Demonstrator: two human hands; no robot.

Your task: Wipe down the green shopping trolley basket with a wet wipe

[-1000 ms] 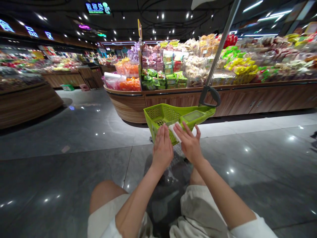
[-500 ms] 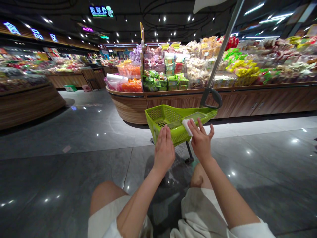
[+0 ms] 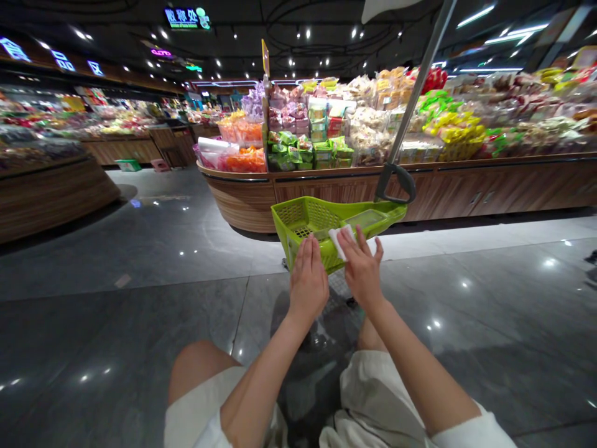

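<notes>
A green plastic shopping basket cart (image 3: 333, 208) with perforated walls stands in front of my knees. My left hand (image 3: 308, 277) rests with straight, close-set fingers against its near side, fingertips at the rim; the thumb is hidden. In my right hand (image 3: 361, 267), a folded white cloth (image 3: 339, 241) is pressed under the fingers against the near rim, just right of my left hand. The outer fingers of that hand are spread and lifted. A grey looped handle (image 3: 396, 185) rises at the cart's right end. The lower frame and wheels are mostly hidden behind my arms.
Behind the cart runs a wood-panelled display counter (image 3: 326, 190) heaped with bagged snacks. A metal pole (image 3: 420, 87) rises above the cart handle. Another curved counter (image 3: 51, 193) stands at left. Glossy grey floor tiles (image 3: 140, 323) surround me.
My right hand has slid the white cloth leftward along the near rim, closer to my left hand. The left hand stays in place on the cart. The view has shifted slightly.
</notes>
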